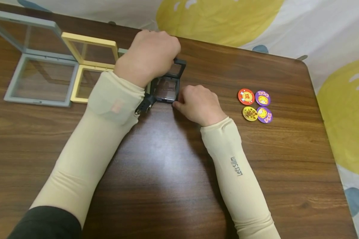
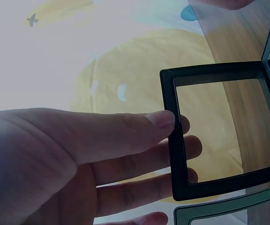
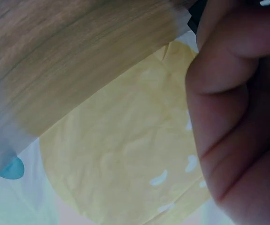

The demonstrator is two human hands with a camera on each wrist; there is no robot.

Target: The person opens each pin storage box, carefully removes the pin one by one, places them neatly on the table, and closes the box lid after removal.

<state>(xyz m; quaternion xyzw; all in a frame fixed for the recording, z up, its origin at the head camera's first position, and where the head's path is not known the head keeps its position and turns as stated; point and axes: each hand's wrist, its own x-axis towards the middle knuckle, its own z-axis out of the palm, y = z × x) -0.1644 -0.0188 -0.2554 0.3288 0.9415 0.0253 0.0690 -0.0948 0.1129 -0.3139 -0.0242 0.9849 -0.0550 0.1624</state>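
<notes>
A small black hinged display frame (image 1: 167,89) with clear panes stands opened on the table, its lid tilted up. My left hand (image 1: 151,53) pinches the lid's outer edge; in the left wrist view its thumb (image 2: 160,119) lies on the near side and fingertips show through the pane. Beside the frame's right side is my right hand (image 1: 201,104), fingers curled, its thumb at the front right corner. In the right wrist view the curled fingers (image 3: 228,93) hide most of their contact. A green frame (image 2: 210,211) sits just left of the black one, mostly hidden by my left hand.
Further left stand an opened yellow frame (image 1: 89,39) and a larger opened grey-blue frame (image 1: 37,103). Several round printed discs, among them a red one (image 1: 246,97) and a yellow one (image 1: 250,113), lie right of my right hand. A patterned cloth (image 1: 305,30) hangs beyond the table edge.
</notes>
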